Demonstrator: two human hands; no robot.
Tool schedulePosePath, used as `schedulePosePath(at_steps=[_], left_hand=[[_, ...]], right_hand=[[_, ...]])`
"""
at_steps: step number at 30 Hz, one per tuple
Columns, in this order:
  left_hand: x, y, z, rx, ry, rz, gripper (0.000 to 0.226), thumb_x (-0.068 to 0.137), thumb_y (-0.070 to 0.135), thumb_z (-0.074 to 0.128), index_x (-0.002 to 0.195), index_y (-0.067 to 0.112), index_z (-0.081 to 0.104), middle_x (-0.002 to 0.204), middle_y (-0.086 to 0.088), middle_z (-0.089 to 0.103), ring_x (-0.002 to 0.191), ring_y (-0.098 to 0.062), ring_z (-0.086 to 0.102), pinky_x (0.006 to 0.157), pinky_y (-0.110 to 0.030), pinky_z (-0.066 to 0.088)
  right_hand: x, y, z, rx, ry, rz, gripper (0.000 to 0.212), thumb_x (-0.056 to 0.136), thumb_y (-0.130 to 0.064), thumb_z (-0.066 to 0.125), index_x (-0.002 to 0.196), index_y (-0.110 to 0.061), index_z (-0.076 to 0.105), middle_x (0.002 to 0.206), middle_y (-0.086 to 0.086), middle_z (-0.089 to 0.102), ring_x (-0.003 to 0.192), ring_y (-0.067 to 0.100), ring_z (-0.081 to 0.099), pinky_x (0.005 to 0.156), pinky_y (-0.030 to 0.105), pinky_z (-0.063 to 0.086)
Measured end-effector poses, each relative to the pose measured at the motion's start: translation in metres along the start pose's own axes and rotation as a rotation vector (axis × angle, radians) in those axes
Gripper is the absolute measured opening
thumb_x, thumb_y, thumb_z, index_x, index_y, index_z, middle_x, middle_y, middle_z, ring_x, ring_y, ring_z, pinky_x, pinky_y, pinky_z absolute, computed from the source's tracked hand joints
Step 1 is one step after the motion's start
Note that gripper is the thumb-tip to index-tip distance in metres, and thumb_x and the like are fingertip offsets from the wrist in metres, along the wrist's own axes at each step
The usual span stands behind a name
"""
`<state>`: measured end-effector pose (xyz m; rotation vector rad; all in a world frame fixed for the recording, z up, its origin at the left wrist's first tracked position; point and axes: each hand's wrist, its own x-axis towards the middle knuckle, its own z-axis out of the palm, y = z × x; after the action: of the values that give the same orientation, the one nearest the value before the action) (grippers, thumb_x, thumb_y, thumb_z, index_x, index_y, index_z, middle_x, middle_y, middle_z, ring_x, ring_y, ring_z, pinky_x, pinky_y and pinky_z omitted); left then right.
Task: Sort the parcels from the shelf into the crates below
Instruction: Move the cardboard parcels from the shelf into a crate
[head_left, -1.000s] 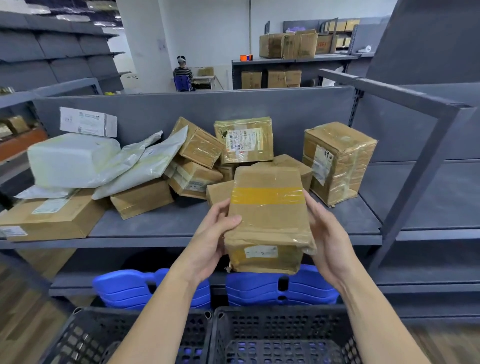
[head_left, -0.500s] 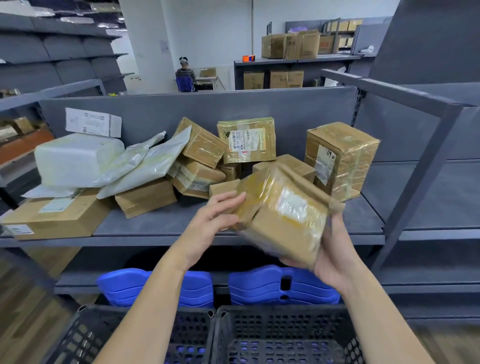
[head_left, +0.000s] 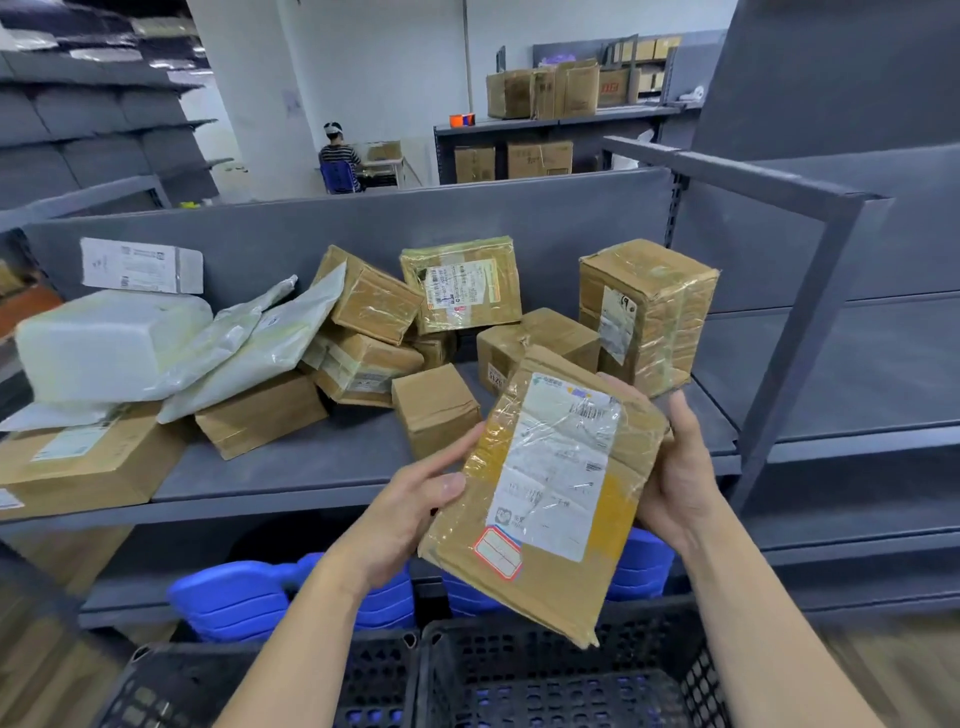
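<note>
Two black perforated crates, the left crate (head_left: 208, 675) and the right crate (head_left: 519, 686), stood below the grey shelf (head_left: 322, 462). The taped brown parcel (head_left: 550, 488) was held off the shelf, over the right crate, label side up. Step in hand, by judgement: label check before sorting. The left hand (head_left: 415, 509) gripped the left edge, thumb on the face. The right hand (head_left: 675, 478) clasped the right edge, fingers hidden behind. The next move would call for choosing a crate and lowering the parcel in. Brown boxes (head_left: 644, 306) and white mailer bags (head_left: 270, 353) lay piled on the shelf. Behind stood cartons (head_left: 540, 93) on further shelving and a seated person (head_left: 338, 161).
</note>
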<state>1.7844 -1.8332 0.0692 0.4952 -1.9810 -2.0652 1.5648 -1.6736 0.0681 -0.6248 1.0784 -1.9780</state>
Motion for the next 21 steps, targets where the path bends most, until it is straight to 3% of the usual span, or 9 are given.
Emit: schedulePosePath(at_steps=[3, 6, 10, 13, 15, 17, 19, 21], left_hand=[[-0.001, -0.004, 0.001, 0.016, -0.011, 0.024, 0.101, 0.072, 0.064, 0.080, 0.158, 0.027, 0.040, 0.146, -0.005, 0.063, 0.133, -0.030, 0.061, 0.103, -0.039, 0.051], [0.001, -0.007, -0.001, 0.015, 0.005, 0.062, 0.084, 0.080, 0.054, 0.067, 0.157, 0.027, 0.044, 0.145, -0.007, 0.064, 0.133, -0.033, 0.060, 0.107, -0.048, 0.044], [0.001, -0.011, -0.006, -0.004, 0.043, 0.087, 0.080, 0.081, 0.051, 0.063, 0.155, 0.024, 0.048, 0.143, -0.009, 0.064, 0.133, -0.035, 0.060, 0.107, -0.049, 0.044], [0.000, -0.012, -0.012, -0.015, 0.085, 0.113, 0.080, 0.081, 0.053, 0.062, 0.153, 0.021, 0.051, 0.143, -0.010, 0.065, 0.133, -0.036, 0.059, 0.102, -0.048, 0.047], [-0.004, -0.012, -0.015, -0.018, 0.125, 0.151, 0.078, 0.082, 0.053, 0.061, 0.152, 0.021, 0.051, 0.143, -0.011, 0.065, 0.133, -0.037, 0.059, 0.101, -0.051, 0.048], [-0.007, -0.016, -0.014, -0.035, 0.176, 0.200, 0.075, 0.085, 0.051, 0.059, 0.153, 0.020, 0.050, 0.145, -0.012, 0.063, 0.135, -0.038, 0.058, 0.108, -0.054, 0.045], [-0.009, -0.027, -0.007, -0.093, 0.245, 0.216, 0.073, 0.088, 0.051, 0.056, 0.155, 0.022, 0.048, 0.147, -0.010, 0.062, 0.136, -0.034, 0.057, 0.110, -0.052, 0.044], [-0.009, -0.045, 0.000, -0.162, 0.287, 0.148, 0.075, 0.087, 0.055, 0.058, 0.155, 0.028, 0.046, 0.148, -0.004, 0.061, 0.136, -0.029, 0.058, 0.108, -0.051, 0.046]], right_hand=[[0.000, 0.000, 0.000, -0.030, -0.036, -0.009, 0.108, 0.050, -0.077, 0.088, 0.135, -0.015, 0.065, 0.136, 0.018, 0.067, 0.123, 0.035, 0.065, 0.111, 0.056, 0.045], [0.002, 0.002, 0.002, -0.029, -0.015, -0.025, 0.093, 0.050, -0.077, 0.088, 0.121, -0.019, 0.076, 0.132, 0.019, 0.070, 0.122, 0.034, 0.066, 0.115, 0.058, 0.042], [0.000, 0.002, 0.006, -0.069, -0.005, -0.028, 0.109, 0.050, -0.080, 0.087, 0.133, -0.012, 0.067, 0.135, 0.021, 0.067, 0.129, 0.038, 0.062, 0.118, 0.060, 0.039], [-0.005, 0.001, 0.017, -0.151, 0.020, -0.049, 0.100, 0.056, -0.084, 0.080, 0.130, -0.018, 0.071, 0.135, 0.016, 0.069, 0.127, 0.038, 0.062, 0.117, 0.061, 0.038], [-0.007, 0.003, 0.024, -0.219, 0.084, -0.045, 0.100, 0.060, -0.089, 0.073, 0.135, -0.022, 0.067, 0.136, 0.009, 0.069, 0.125, 0.037, 0.063, 0.108, 0.062, 0.045], [-0.013, 0.007, 0.029, -0.263, 0.109, -0.049, 0.095, 0.066, -0.088, 0.070, 0.141, -0.030, 0.061, 0.138, -0.001, 0.068, 0.117, 0.025, 0.068, 0.087, 0.048, 0.058], [-0.026, 0.016, 0.030, -0.314, 0.065, -0.014, 0.073, 0.081, -0.076, 0.066, 0.143, -0.038, 0.057, 0.140, -0.008, 0.066, 0.124, 0.023, 0.065, 0.090, 0.048, 0.056], [-0.040, 0.029, 0.025, -0.400, 0.017, 0.058, 0.052, 0.097, -0.051, 0.065, 0.145, -0.036, 0.055, 0.136, -0.007, 0.069, 0.126, 0.023, 0.065, 0.098, 0.050, 0.055]])
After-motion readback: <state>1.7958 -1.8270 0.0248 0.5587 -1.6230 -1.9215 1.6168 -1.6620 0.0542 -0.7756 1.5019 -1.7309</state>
